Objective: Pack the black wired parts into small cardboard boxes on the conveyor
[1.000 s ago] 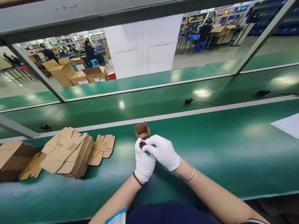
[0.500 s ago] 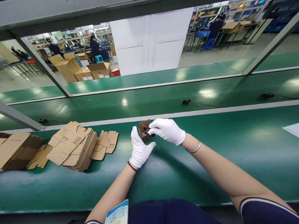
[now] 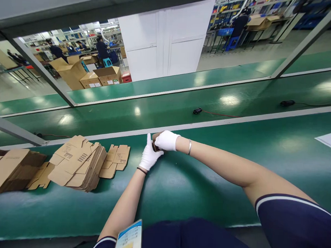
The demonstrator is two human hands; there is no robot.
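Observation:
Both my hands wear white gloves and meet over a small brown cardboard box (image 3: 155,136) on the green bench (image 3: 221,165). My left hand (image 3: 149,155) presses against the box's near left side, its forefinger pointing up. My right hand (image 3: 166,140) lies curled over the top of the box and covers most of it. A small dark part with red wire was in my fingers earlier; it is hidden now.
A stack of flat cardboard blanks (image 3: 77,162) lies to the left, with two smaller blanks (image 3: 115,160) beside it and folded boxes (image 3: 9,167) at the far left. Black parts with wires (image 3: 197,111) lie on the conveyor belt behind. A white sheet (image 3: 329,139) sits at the right edge.
My hands moved away from my body to the small box. The dark part with red wire went from my fingers into the box, and my right hand now covers the box.

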